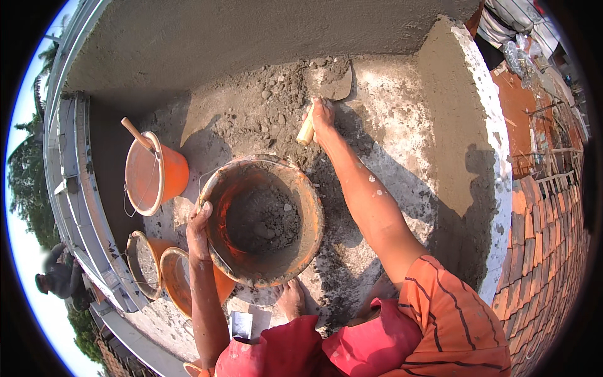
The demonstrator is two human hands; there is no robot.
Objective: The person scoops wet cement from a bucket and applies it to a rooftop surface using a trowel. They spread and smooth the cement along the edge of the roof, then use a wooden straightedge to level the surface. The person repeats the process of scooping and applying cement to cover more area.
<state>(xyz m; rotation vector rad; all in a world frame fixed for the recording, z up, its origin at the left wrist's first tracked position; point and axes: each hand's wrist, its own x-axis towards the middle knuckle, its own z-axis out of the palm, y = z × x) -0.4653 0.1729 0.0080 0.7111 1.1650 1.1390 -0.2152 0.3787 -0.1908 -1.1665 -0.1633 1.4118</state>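
Note:
My right hand (322, 118) is closed round the wooden handle of a trowel (340, 85), whose metal blade lies against loose mortar rubble (276, 94) on the floor near the wall. With my left hand (200, 227) I grip the rim of an orange bucket (312, 254), its wide mouth tilted up toward me. Crumbly grey mortar (264, 217) lies inside it, and dried cement coats its rim.
On the left stands an orange bucket (171, 176) with a wooden-handled tool (135, 132) poking out. Two more buckets sit nearer me, one orange (173, 276), one cement-stained (139, 267). Fresh grey plaster covers the wall (251, 38). Roof tiles (540, 251) slope beyond the right-hand low wall.

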